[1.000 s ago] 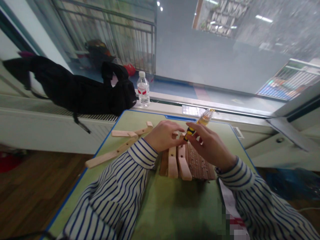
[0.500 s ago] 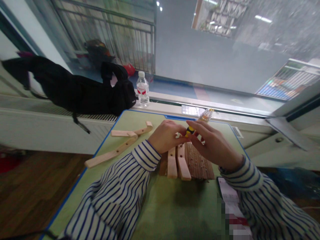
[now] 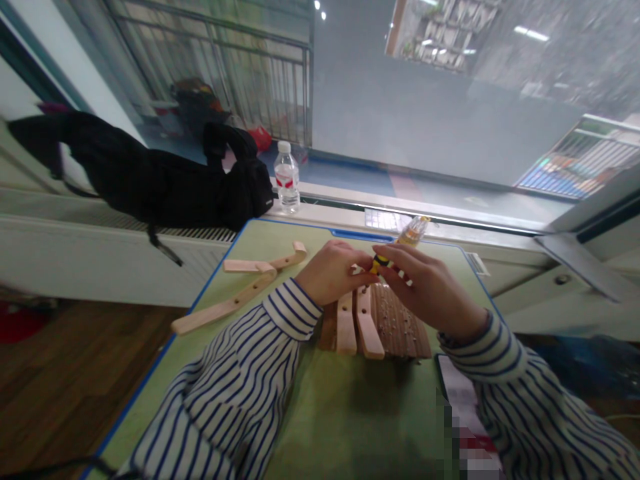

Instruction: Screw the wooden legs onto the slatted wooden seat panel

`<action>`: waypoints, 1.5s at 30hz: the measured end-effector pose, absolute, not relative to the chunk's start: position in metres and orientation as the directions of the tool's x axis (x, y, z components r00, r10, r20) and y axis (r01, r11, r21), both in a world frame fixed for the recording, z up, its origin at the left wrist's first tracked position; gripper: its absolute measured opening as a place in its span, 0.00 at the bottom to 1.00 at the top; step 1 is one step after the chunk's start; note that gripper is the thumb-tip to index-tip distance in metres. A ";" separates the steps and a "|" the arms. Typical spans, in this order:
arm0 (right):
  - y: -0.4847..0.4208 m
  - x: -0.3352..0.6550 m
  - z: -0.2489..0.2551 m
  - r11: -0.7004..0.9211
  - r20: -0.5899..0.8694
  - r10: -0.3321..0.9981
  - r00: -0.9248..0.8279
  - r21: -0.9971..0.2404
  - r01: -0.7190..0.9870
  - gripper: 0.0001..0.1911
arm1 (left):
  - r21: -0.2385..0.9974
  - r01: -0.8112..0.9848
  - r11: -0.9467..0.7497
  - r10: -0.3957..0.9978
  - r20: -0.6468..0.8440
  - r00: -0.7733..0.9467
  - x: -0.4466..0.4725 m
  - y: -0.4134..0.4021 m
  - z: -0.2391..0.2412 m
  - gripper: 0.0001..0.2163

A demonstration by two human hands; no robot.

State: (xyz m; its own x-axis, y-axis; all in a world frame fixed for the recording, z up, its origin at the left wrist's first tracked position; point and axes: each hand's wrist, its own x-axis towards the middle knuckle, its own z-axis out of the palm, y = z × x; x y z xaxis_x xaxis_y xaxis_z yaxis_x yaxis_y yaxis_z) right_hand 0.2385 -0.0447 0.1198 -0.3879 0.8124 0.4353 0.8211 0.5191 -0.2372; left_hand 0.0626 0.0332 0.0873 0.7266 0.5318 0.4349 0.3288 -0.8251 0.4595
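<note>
My right hand (image 3: 425,280) has its fingers closed round a small yellow-and-black screwdriver (image 3: 382,260), of which only the handle shows. Close against the handle's lower end, my left hand (image 3: 334,272) is pinched; whatever its fingertips hold is hidden. Below both hands, two bent wooden strips (image 3: 369,327) with dark holes lie side by side on a brown ridged block (image 3: 403,327) dotted with pale specks. The far ends of these strips are covered by my hands. Left of my left hand, two more bent wooden strips (image 3: 235,303) rest on the table, one partly overlapping the other.
The green table (image 3: 310,427) has a blue edge. A clear wrapped item (image 3: 414,230) stands at its far side, and a phone (image 3: 457,383) lies near my right sleeve. Beyond are a water bottle (image 3: 287,179) and a black bag (image 3: 185,180) by the window.
The view has shifted very slightly. My fingers on the screwdriver have moved a little, and both hands stay in the same place above the block.
</note>
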 end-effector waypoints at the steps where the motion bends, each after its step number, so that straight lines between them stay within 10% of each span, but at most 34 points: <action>1: -0.045 0.238 0.120 0.516 0.430 0.816 -0.386 -0.242 0.821 0.18 | 0.463 0.325 -0.825 0.531 0.436 0.727 0.063 0.033 0.087 0.10; 45: -0.044 0.238 0.117 0.465 0.426 0.837 -0.344 -0.219 0.858 0.17 | 0.454 0.330 -0.828 0.530 0.440 0.725 0.064 0.030 0.092 0.09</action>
State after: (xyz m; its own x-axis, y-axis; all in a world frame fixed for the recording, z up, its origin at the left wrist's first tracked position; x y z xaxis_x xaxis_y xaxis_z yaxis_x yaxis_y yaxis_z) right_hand 0.2380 -0.0444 0.1168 -0.3444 0.8366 0.4259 0.8580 0.4646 -0.2189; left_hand 0.0639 0.0298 0.0916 0.7248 0.5303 0.4397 0.3304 -0.8277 0.4537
